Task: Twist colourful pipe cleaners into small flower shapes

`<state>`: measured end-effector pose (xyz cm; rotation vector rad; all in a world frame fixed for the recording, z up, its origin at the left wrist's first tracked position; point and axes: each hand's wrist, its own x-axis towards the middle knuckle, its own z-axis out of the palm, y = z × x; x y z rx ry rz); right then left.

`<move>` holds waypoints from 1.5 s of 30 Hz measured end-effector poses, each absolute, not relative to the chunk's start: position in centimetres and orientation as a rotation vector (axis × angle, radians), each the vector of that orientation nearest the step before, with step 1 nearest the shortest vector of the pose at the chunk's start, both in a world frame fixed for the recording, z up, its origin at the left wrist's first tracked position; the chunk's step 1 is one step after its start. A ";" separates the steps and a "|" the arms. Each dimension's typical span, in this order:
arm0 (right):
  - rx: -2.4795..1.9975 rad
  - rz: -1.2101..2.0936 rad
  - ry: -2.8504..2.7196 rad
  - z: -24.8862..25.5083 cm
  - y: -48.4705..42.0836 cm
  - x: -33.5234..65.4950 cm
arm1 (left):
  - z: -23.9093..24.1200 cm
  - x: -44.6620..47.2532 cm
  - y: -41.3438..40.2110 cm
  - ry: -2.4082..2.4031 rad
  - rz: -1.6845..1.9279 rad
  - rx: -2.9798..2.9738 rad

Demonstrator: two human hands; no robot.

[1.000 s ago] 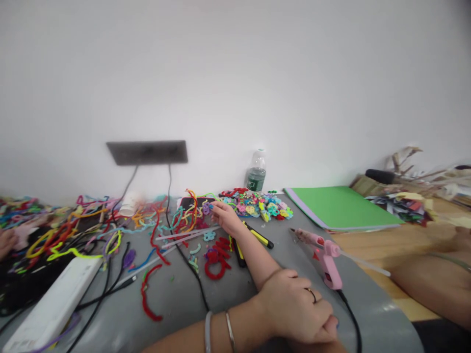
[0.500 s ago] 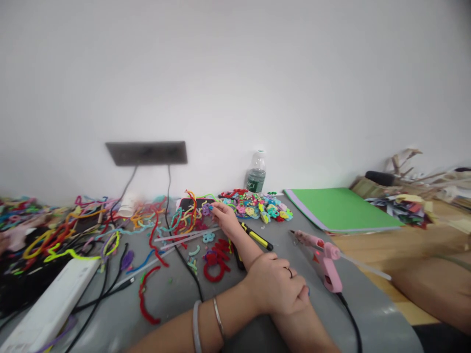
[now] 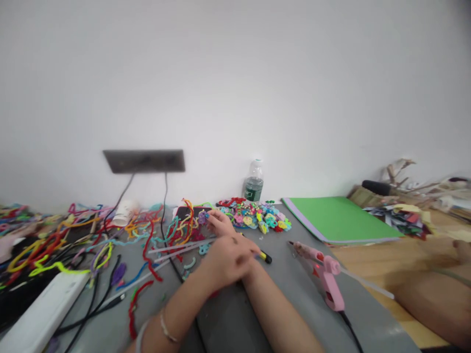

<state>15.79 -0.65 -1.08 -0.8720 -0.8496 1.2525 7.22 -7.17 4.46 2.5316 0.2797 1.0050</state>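
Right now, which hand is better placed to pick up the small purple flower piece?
Right. The right hand has its fingertips at the purple flower piece; the left hand lies farther back, over the right forearm.

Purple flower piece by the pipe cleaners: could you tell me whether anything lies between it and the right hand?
Nothing visible does: the right hand has its fingertips at the purple flower piece. The left hand lies across the right forearm, nearer the camera, not between.

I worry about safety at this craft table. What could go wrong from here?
1. The pink glue gun shows a red light and lies beside the right forearm; its nozzle might burn skin.
2. The left hand crosses over that forearm, near a black cable; it might snag.
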 end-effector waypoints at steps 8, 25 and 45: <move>-0.872 1.173 -0.874 -0.7 -0.8 15.7 | 2.3 0.8 1.4 0.994 1.395 1.753; -0.831 1.258 -0.827 -0.6 -1.5 15.5 | 1.0 1.3 1.0 0.947 1.320 1.532; -0.957 0.977 -1.065 -0.6 -1.6 15.8 | 1.1 1.6 0.5 0.881 1.149 1.150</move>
